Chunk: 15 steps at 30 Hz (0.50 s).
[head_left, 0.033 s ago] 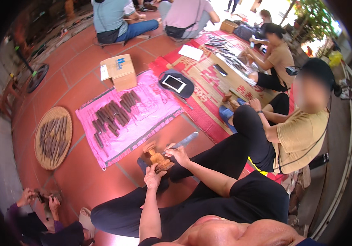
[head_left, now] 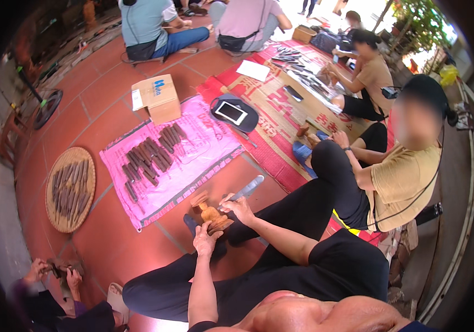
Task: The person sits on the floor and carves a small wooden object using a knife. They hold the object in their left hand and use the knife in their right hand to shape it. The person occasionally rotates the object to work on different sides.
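Note:
A light-brown carved wooden figure (head_left: 210, 213) stands tilted above the floor between my legs. My left hand (head_left: 208, 240) is closed round its lower end. Beside its upper part, my right hand (head_left: 238, 208) grips a carving tool (head_left: 249, 187), whose flat grey end sticks out toward the far right. The tool's other end sits close to the wood; whether it touches cannot be made out.
Dark carved sticks (head_left: 148, 159) lie on a pink cloth (head_left: 201, 146) ahead, beside a cardboard box (head_left: 164, 102). More fill a round woven tray (head_left: 53, 213) at left. A cap (head_left: 248, 114) bears a phone. A co-worker (head_left: 405, 171) sits close on my right; another person's hands (head_left: 74, 278) work at lower left.
The whole view has shifted very slightly, the far scene moving a little left. Both my hands keep their hold on the figure and the tool.

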Available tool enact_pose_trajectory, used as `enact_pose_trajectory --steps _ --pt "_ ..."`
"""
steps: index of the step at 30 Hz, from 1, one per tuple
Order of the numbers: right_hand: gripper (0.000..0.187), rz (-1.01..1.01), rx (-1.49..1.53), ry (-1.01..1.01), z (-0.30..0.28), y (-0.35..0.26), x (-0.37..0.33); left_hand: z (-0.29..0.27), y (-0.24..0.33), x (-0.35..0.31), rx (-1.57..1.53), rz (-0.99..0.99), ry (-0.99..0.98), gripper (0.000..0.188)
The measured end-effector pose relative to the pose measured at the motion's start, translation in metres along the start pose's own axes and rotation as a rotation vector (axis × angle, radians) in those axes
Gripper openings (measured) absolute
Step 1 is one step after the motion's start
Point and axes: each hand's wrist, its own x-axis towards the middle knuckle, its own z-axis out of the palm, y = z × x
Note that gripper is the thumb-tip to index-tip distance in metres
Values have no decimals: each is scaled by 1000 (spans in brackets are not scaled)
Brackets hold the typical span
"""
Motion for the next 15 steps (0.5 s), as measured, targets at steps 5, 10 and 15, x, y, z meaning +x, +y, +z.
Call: enact_pose_trajectory --steps 5,10,15 --pt "9 84 -1 60 -10 -1 -2 4 -2 3 35 12 -22 60" --pt "11 187 47 24 -11 -5 -6 4 -1 1 30 -5 -10 59" --pt "12 74 -154 -82 -19 18 -9 3 -1 1 24 -2 -8 59"
